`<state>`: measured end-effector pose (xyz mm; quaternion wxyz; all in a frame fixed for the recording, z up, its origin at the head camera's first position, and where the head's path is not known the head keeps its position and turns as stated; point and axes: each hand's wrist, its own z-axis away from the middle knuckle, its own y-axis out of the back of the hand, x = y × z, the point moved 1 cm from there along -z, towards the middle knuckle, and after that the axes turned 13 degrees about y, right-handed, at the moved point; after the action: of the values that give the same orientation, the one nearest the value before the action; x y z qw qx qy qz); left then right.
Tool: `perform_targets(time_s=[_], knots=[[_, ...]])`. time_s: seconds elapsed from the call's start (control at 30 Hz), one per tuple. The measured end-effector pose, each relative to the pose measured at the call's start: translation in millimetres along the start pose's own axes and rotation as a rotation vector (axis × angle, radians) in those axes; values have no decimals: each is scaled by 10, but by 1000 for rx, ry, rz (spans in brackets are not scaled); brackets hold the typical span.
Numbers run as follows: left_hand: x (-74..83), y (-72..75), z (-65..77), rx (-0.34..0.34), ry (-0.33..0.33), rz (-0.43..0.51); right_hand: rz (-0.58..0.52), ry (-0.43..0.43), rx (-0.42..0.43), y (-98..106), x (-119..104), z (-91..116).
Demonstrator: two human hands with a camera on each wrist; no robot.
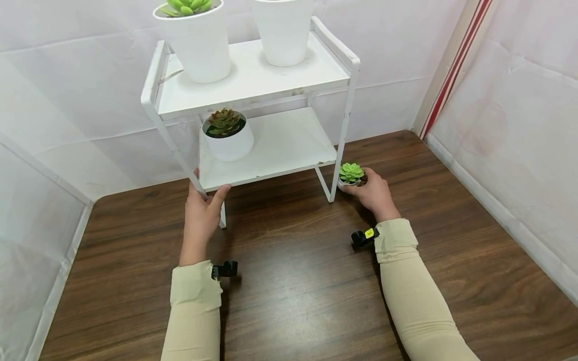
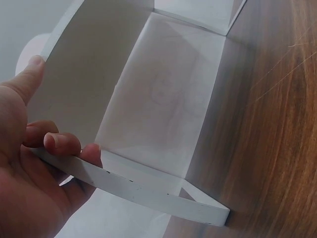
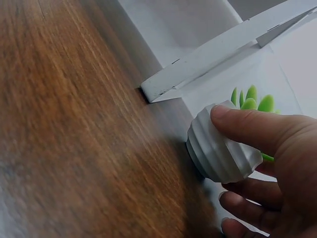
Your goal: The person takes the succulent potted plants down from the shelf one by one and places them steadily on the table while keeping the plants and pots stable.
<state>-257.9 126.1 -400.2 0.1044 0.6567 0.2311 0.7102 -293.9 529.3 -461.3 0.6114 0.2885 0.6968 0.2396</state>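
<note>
A white two-tier shelf rack point(image 1: 289, 135) stands on the wooden table. At its front left leg, my left hand point(image 1: 200, 215) grips the frame; in the left wrist view the fingers wrap the leg bar point(image 2: 148, 191) and the thumb point(image 2: 30, 74) lies at the lower board's edge. Just outside the front right leg, my right hand point(image 1: 376, 194) holds a small potted succulent point(image 1: 351, 173). Its ribbed white pot point(image 3: 218, 148) sits between thumb and fingers, low over the tabletop, with the green leaves point(image 3: 251, 99) partly hidden behind the thumb.
A white pot with a reddish-green succulent point(image 1: 228, 135) stands on the lower board's left. Two larger white pots, the left pot point(image 1: 200, 47) and the right pot point(image 1: 284, 32), stand on the top board. White sheeting point(image 1: 519, 100) walls the brown table point(image 1: 289, 301).
</note>
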Motion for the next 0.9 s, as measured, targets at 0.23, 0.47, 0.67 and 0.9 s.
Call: perform_targets(time_s=[0.23,0.47,0.67,0.9], knots=[[-3,4,4,0,2,-3,-8,4,-43,19,13,-5],[11,6,7,8,-26,-4,-10,-8,-80,96,-23,7],[17,-1,10,10,-19,-10,23,17,-75,226,-128,37],[5,7,6,7,-8,-13,20,62,-60,365,-358,107]])
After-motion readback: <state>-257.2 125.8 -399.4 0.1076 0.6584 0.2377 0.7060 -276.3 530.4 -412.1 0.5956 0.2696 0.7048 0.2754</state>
